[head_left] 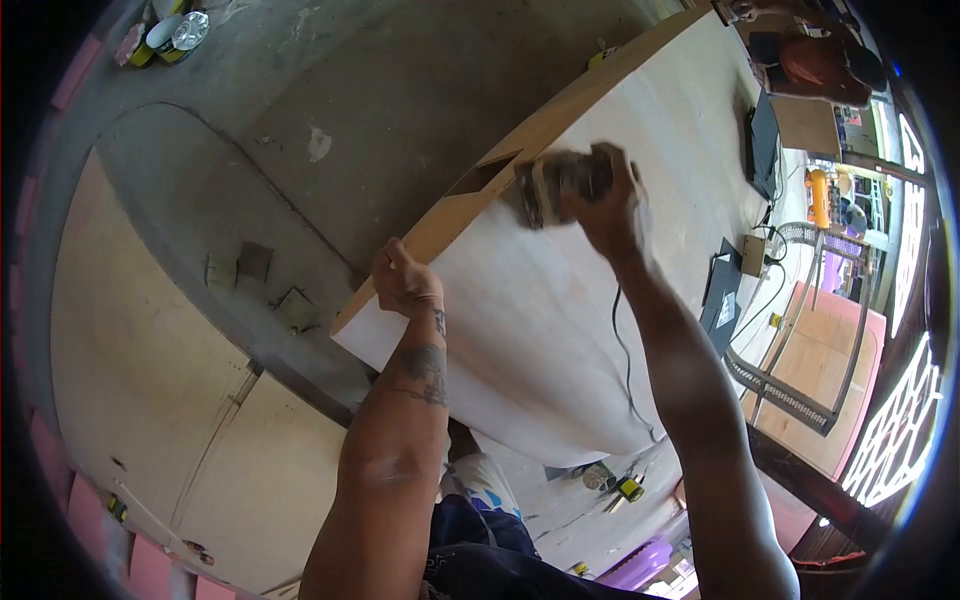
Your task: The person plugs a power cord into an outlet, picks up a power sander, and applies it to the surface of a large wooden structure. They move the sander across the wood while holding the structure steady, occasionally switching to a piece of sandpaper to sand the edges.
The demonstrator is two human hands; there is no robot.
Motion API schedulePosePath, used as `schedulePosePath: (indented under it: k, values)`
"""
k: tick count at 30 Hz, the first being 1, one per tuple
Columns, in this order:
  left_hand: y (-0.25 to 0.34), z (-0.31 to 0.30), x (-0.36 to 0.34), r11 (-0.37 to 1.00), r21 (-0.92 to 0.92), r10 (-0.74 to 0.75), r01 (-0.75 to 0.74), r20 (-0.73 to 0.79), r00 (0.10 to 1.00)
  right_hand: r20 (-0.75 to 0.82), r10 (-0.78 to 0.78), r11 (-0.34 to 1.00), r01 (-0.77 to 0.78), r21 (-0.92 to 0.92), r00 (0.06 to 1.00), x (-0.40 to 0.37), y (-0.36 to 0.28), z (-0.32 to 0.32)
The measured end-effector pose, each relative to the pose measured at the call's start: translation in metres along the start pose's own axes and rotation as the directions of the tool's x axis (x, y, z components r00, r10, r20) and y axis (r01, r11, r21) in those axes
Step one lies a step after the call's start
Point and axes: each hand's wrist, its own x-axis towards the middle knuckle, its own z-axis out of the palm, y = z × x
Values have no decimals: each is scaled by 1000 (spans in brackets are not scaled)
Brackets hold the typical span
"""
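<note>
A large wooden panel (530, 330) with a pale, whitish face and a bare wood edge slants across the middle of the view. My left hand (405, 282) is closed over its edge near the lower left corner. In my right hand (612, 212) is a power sander (545, 190), blurred by motion, its pad at the panel's face close to the edge. A rectangular opening (485, 178) shows in the edge beside the sander. From the tool's side, a dark cord (626, 350) trails down over the panel.
Sandpaper-like squares (256, 262) lie on the concrete floor (330, 90). A curved wooden board (140, 330) stands at left. Black sheets (722, 295), an outlet box (755, 256) and a metal frame (790, 392) are at right. Another person (815, 65) is at the panel's far end.
</note>
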Motion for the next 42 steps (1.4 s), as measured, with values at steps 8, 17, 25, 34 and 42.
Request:
schedulePosePath:
  k: [8,17,25,34,42]
  values:
    - [7,-13,-2,995,74,56,-63,93,994,199,-43,999,37,36,979,-48,-60,0]
    - [14,-17,-3,1000,14,8,-9,89,996,-22,81,996,-80,23,996,16,-23,2]
    - [22,-23,-6,1000,-24,-6,8,86,996,143,-8,1000,5,22,990,-38,-62,4]
    - [13,-18,-3,998,12,67,-69,99,993,96,-14,997,6,82,995,-34,-64,9]
    - [14,-17,-4,1000,-8,24,-24,79,997,56,79,997,-80,23,995,4,-53,7]
